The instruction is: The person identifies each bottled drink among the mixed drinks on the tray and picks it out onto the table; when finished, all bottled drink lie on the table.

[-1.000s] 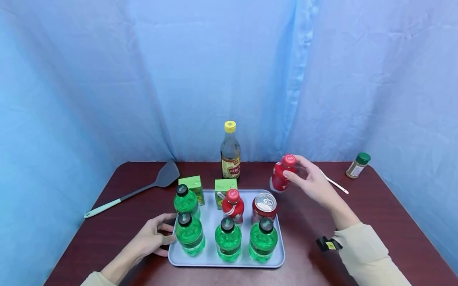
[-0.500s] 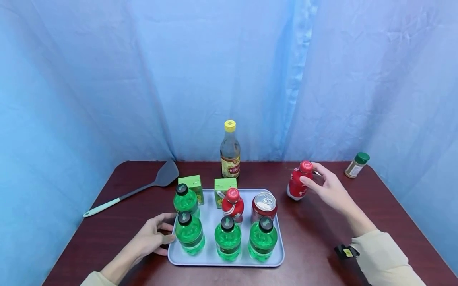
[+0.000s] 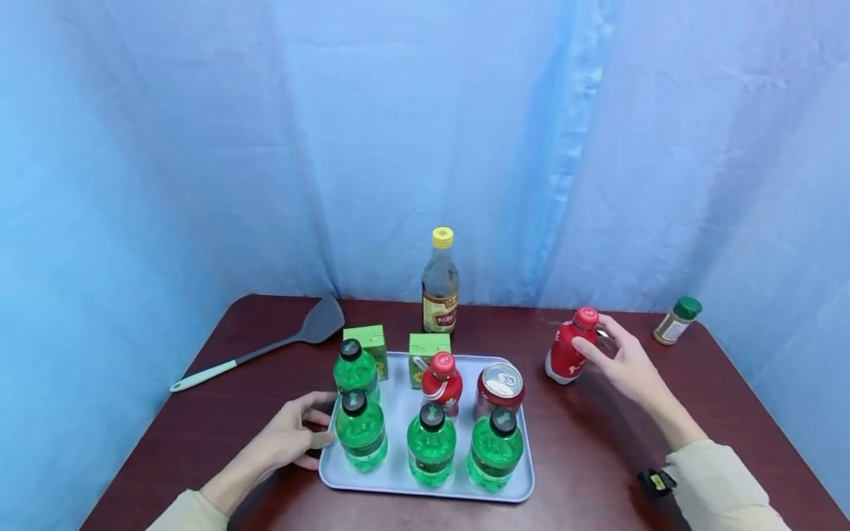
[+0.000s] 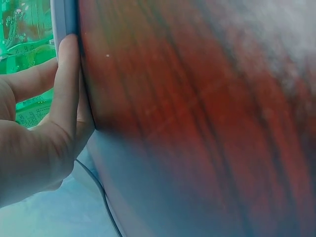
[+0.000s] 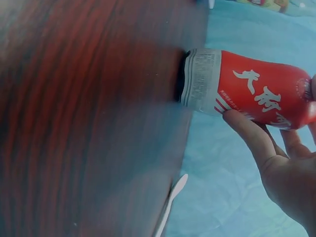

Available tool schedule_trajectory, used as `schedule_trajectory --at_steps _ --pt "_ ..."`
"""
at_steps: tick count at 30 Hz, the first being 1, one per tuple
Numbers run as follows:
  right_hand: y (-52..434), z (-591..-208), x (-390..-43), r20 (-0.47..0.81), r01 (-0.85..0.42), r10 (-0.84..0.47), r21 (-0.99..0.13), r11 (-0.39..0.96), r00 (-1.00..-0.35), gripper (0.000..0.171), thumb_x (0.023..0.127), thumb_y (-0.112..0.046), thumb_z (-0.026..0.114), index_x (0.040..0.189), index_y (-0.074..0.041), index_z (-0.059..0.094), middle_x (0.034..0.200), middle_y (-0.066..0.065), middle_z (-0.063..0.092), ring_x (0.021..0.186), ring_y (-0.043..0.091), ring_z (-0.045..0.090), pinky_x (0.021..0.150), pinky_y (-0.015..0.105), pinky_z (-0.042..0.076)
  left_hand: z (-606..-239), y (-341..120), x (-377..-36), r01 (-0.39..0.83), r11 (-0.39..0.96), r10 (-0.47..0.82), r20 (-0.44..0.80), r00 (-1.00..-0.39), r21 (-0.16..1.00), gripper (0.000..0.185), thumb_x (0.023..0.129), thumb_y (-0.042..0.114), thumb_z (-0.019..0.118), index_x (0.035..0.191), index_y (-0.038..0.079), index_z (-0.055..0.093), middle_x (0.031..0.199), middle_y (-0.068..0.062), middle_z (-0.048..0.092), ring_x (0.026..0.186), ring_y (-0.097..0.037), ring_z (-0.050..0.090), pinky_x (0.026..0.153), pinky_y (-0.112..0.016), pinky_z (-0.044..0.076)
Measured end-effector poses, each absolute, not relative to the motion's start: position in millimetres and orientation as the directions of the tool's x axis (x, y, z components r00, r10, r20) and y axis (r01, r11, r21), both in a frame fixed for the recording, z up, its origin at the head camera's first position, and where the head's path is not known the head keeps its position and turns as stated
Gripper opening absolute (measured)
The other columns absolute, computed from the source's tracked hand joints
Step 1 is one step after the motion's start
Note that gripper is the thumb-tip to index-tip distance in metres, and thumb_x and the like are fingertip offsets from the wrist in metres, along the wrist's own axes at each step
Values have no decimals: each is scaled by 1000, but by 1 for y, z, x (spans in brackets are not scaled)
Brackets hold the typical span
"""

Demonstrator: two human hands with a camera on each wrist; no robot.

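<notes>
My right hand (image 3: 620, 361) holds a red-capped cola bottle (image 3: 567, 350) upright at the right of the pale blue tray (image 3: 531, 472). In the right wrist view, thumb and fingers wrap the bottle's red label (image 5: 266, 89), its grey base close over the table. My left hand (image 3: 292, 431) rests against the tray's left side, and its straight fingers (image 4: 69, 74) touch the outer wall in the left wrist view. On the tray stand several green bottles (image 3: 432, 446), another red bottle (image 3: 443, 387), a cola can (image 3: 499, 391) and two green drink cartons (image 3: 365, 343).
Behind the tray stands a yellow-capped sauce bottle (image 3: 440, 287). A spatula (image 3: 319, 324) lies at the back left, a green-lidded spice jar (image 3: 677, 321) at the back right. A white spoon (image 5: 173, 197) lies near the table's far edge. Blue curtains hang around the table (image 3: 598, 442).
My right hand has carried the red bottle right, away from the tray's back corner, and lowered it toward the table. The left hand stays at the tray's side. The head view has shifted slightly.
</notes>
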State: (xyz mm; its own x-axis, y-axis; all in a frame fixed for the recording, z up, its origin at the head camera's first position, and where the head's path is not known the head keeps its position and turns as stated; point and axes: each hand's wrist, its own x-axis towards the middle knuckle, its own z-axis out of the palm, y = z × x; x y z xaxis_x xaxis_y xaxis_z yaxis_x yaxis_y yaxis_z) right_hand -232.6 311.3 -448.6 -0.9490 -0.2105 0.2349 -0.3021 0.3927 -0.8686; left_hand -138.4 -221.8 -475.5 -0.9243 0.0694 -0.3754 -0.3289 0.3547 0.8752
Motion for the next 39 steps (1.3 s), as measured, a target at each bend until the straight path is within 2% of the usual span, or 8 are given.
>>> schedule_trajectory --at_steps 9,13,21,25,35,37,39 --pt "306 -447 -231 214 -276 -200 -886 373 -956 59 100 -20 68 152 -14 41 137 6 51 115 0 56 81 48 59 -472 -222 -137 -349 364 30 -385 -922 864 65 85 -6 73 145 6 51 108 -16 61 87 -25 64 55 -47 59" --pt "306 -448 -228 214 -271 -189 -891 364 -958 59 100 -17 67 152 -12 41 136 5 51 114 -1 57 79 45 60 -471 -221 -138 -348 368 35 -386 -922 863 65 85 -6 73 145 7 51 108 -16 61 88 -25 64 56 -47 59" --pt "307 -450 -227 208 -261 -179 -897 357 -961 60 99 -19 68 153 -14 41 137 5 52 116 0 56 81 48 59 -474 -222 -137 -325 360 66 -371 -926 875 67 85 -6 73 146 4 48 107 -17 61 87 -25 65 54 -47 59" --pt "308 -448 -226 200 -252 -175 -898 362 -964 60 100 -19 67 153 -14 41 139 9 51 116 0 57 81 49 58 -474 -222 -137 -327 353 77 -376 -923 877 68 85 -5 73 147 4 47 108 -17 61 87 -25 65 55 -47 59" --pt "310 -443 -229 170 -247 -220 -884 397 -961 60 100 -23 67 151 -11 38 142 16 47 121 11 56 84 52 58 -474 -220 -138 -322 354 79 -372 -925 878 67 85 -5 72 147 3 47 108 -17 61 86 -25 65 55 -48 59" --pt "310 -442 -230 173 -256 -233 -879 403 -957 60 100 -22 67 150 -9 36 141 17 46 122 19 56 84 50 58 -474 -220 -138 -321 358 77 -371 -926 877 67 85 -6 72 147 3 47 108 -17 61 87 -25 65 55 -48 59" --pt "310 -440 -230 188 -278 -241 -862 424 -952 64 99 -20 68 152 -9 33 141 19 46 125 31 55 85 42 59 -475 -219 -139 -322 358 74 -370 -926 876 67 85 -6 72 147 3 47 108 -17 61 87 -25 65 54 -48 59"
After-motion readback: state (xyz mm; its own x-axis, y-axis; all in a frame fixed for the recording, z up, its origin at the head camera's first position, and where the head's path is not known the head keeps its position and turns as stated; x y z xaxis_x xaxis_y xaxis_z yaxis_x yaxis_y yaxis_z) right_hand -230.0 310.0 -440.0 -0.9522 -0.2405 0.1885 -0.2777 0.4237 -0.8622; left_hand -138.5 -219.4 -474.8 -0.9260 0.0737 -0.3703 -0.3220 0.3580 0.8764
